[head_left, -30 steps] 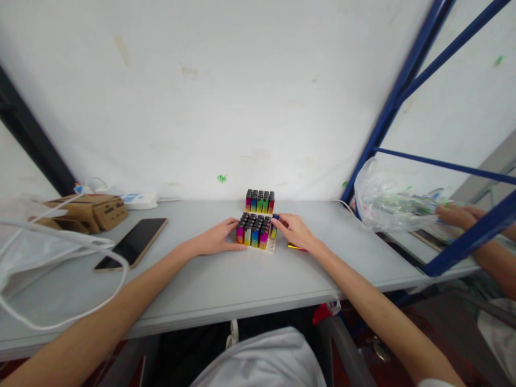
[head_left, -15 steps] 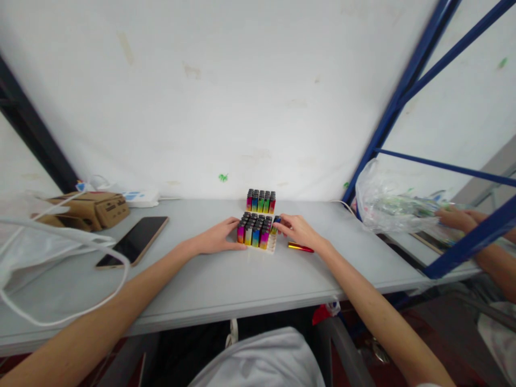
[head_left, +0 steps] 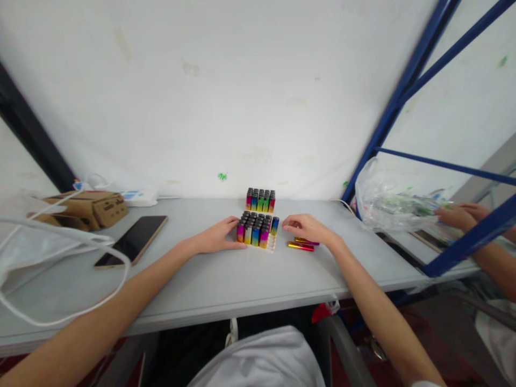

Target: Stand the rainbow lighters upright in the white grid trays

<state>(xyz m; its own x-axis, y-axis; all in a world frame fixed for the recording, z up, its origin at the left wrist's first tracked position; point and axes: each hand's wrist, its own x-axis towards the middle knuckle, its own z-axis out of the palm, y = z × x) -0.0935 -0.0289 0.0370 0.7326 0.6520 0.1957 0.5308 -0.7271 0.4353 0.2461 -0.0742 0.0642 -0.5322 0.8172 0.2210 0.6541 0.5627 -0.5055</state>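
Note:
Colourful lighters with dark tops stand in rows in a white slotted tray (head_left: 271, 247). My left hand (head_left: 215, 236) grips the left side of this tray, thumb at the front corner and fingers toward the back. A blue-and-yellow lighter (head_left: 274, 226) stands upright in the right-hand column, with bare slots in front of it. My right hand (head_left: 307, 228) is just right of the tray, fingers loosely bent and apart, holding nothing that I can see. Two shiny red-and-gold lighters (head_left: 300, 246) lie flat beneath and in front of it; the rear one is partly hidden.
Behind the tray stands another block of lighters (head_left: 260, 201) near the wall. A phone (head_left: 133, 242), a cardboard box (head_left: 100, 208) and a white cable (head_left: 127, 274) are at left. At right are a blue metal frame (head_left: 463, 250), a plastic bag (head_left: 373, 191) and another person's hands (head_left: 459, 215).
My right hand has let go of the blue-and-yellow lighter, leaving it upright in the tray, and moved right. The second lying lighter now shows beneath it. My left hand stays put.

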